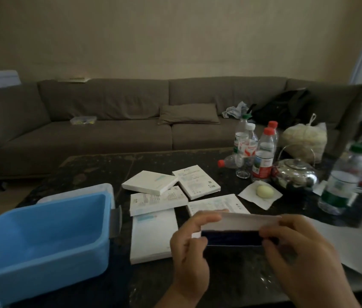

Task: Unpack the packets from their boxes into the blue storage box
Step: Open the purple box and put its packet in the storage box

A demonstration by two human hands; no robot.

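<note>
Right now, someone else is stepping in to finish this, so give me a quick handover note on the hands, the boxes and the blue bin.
Left hand and right hand: both grip the ends of one white box, flap lifted, dark inside showing.
Blue storage box: on the table's left side, open; no packets visible inside.
Other white boxes: five lie flat on the table between the bin and the hands, apparently unopened.
Done: first box opened.
Left: pull its packets out, drop them in the bin, then repeat for the remaining boxes.
</note>
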